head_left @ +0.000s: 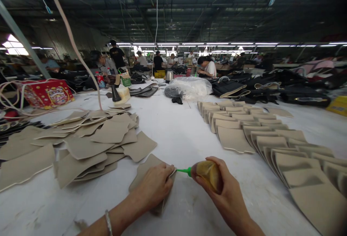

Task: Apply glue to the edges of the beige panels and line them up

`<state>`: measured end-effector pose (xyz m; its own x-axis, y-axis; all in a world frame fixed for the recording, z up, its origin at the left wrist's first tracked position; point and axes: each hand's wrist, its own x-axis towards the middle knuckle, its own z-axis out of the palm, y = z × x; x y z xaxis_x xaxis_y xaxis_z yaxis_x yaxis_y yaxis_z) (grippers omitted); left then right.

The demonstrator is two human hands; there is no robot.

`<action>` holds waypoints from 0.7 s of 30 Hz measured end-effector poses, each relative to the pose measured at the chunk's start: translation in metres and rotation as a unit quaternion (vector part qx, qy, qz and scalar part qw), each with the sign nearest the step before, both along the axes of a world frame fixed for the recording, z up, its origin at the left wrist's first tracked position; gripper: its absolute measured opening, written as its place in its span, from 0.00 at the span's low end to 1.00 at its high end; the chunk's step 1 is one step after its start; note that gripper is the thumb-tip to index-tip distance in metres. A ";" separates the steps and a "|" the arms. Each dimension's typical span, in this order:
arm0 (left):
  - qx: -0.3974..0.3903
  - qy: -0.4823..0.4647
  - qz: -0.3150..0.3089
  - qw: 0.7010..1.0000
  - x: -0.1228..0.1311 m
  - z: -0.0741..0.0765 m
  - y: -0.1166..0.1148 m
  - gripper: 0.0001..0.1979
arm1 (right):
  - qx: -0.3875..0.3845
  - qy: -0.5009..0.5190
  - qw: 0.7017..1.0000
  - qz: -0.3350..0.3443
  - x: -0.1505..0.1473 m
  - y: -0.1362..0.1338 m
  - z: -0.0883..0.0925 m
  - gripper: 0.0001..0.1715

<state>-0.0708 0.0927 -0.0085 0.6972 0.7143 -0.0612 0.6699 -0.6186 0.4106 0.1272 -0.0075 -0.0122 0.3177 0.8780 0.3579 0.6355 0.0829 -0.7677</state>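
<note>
My left hand (153,185) is closed on a beige cut piece (143,169) lying on the white table (184,138), pinching its right edge. My right hand (219,189) grips a small amber glue bottle (207,172) with a green nozzle (183,171). The nozzle tip touches the edge of the piece beside my left fingers. A bracelet shows on my left wrist.
A loose heap of beige pieces (81,138) lies to the left. Overlapping rows of the same pieces (260,134) run along the right. Further back are a red patterned bag (47,93), a plastic bag (192,85), dark material stacks (257,87) and several people at far tables.
</note>
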 end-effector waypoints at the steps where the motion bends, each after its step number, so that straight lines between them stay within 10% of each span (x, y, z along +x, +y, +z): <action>1: 0.002 0.002 0.001 1.000 0.000 0.000 0.000 0.19 | -0.005 0.000 1.000 0.003 0.000 0.000 -0.001 0.26; 21: -0.011 0.014 0.008 1.000 -0.005 0.003 -0.002 0.22 | -0.021 0.150 0.988 0.010 0.006 0.005 -0.003 0.23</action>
<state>-0.0757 0.0907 -0.0055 0.6840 0.7231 -0.0965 0.6904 -0.5989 0.4057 0.1330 -0.0023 -0.0155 0.3865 0.8973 0.2132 0.3764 0.0576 -0.9247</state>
